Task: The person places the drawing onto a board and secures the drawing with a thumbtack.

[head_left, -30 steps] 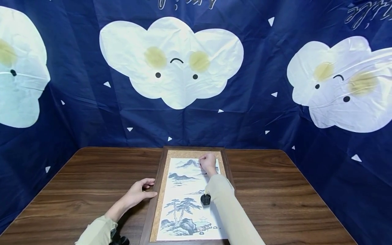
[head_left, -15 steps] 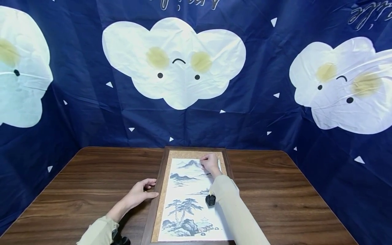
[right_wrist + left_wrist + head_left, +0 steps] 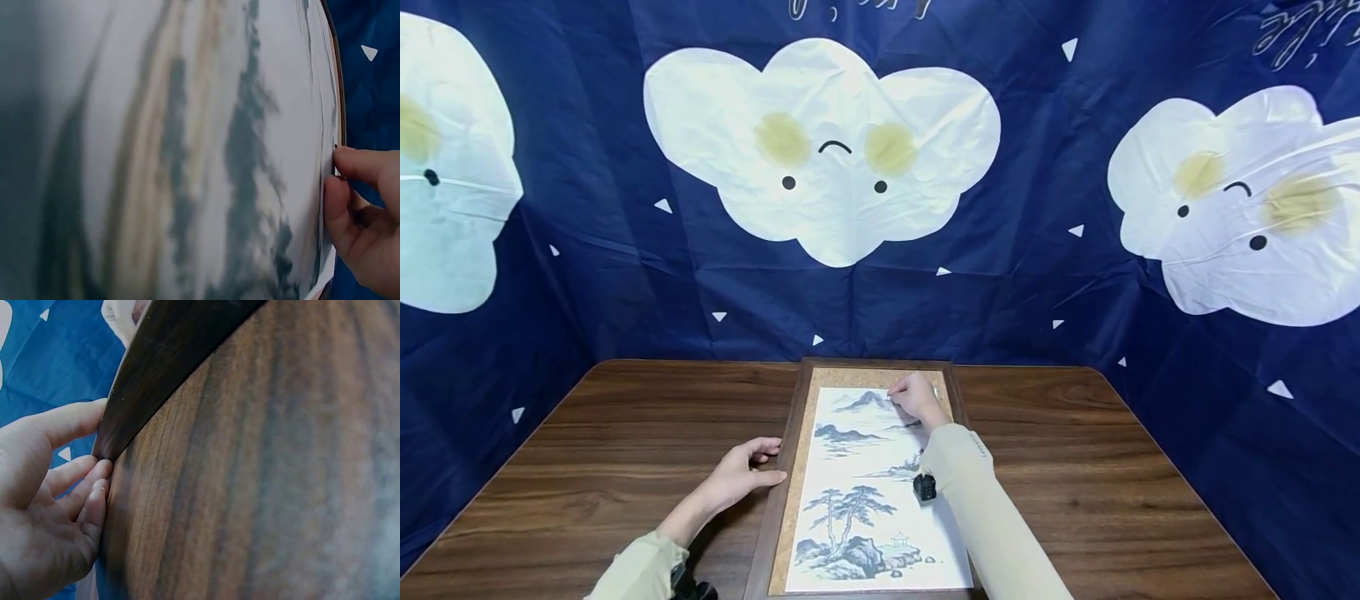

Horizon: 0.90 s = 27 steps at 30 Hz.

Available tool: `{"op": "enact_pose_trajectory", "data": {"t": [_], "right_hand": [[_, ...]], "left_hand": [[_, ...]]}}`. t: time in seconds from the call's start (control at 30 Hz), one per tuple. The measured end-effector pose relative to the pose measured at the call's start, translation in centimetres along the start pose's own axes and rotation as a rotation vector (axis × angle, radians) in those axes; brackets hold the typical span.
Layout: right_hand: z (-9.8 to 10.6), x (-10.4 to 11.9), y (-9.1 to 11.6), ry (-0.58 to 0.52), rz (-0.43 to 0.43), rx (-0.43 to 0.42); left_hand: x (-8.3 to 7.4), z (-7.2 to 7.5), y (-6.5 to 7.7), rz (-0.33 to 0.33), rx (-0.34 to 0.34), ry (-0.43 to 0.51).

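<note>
A long sheet with an ink landscape (image 3: 850, 454) lies on a cork board (image 3: 872, 377) with a dark wooden frame (image 3: 790, 442). My left hand (image 3: 741, 477) rests beside the frame's left side; in the left wrist view, its thumb (image 3: 75, 419) and fingertips touch the frame's edge (image 3: 156, 369). Near the top of the sheet, my right hand (image 3: 916, 396) has thumb and forefinger brought together. Something small and pale sits between those fingertips, mostly hidden, its kind unclear. The right wrist view shows the same right hand (image 3: 365, 206) at the sheet's far edge, by a tiny dark dot.
The board lies flat on a brown wood-grain table (image 3: 1060, 467) and reaches its far edge. Behind hangs a dark blue curtain (image 3: 1037, 283) with white clouds. In the right wrist view, a white corner of the sheet (image 3: 325, 278) appears lifted beside the hand.
My right wrist and forearm have swung slightly to the right, while the fingertips stay near the same spot at the sheet's top. The left hand keeps its place.
</note>
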State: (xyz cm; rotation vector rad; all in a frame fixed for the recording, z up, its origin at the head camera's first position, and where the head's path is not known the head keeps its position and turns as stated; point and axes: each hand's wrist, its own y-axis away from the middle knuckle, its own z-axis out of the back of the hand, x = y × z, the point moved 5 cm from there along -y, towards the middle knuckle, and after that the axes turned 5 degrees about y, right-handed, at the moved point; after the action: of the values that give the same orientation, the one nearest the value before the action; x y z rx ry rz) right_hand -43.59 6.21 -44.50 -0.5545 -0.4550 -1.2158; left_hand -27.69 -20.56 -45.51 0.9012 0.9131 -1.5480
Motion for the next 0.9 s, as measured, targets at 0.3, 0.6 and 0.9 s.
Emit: {"op": "enact_pose_trajectory", "data": {"t": [0.3,0.6,0.9], "right_hand": [[0.8,0.6,1.2,-0.047,-0.034,0.122],[1.5,0.1,2.6,-0.412,-0.138,0.241],[2.3,-0.5,3.4,-0.484,-0.037,0.301]], "left_hand": [[-0.1,0.0,-0.1,-0.002,-0.005,-0.005],[-0.1,0.1,0.0,0.011,0.006,-0.005],[0.1,0.0,-0.1,0.023,0.012,0.006]]}}
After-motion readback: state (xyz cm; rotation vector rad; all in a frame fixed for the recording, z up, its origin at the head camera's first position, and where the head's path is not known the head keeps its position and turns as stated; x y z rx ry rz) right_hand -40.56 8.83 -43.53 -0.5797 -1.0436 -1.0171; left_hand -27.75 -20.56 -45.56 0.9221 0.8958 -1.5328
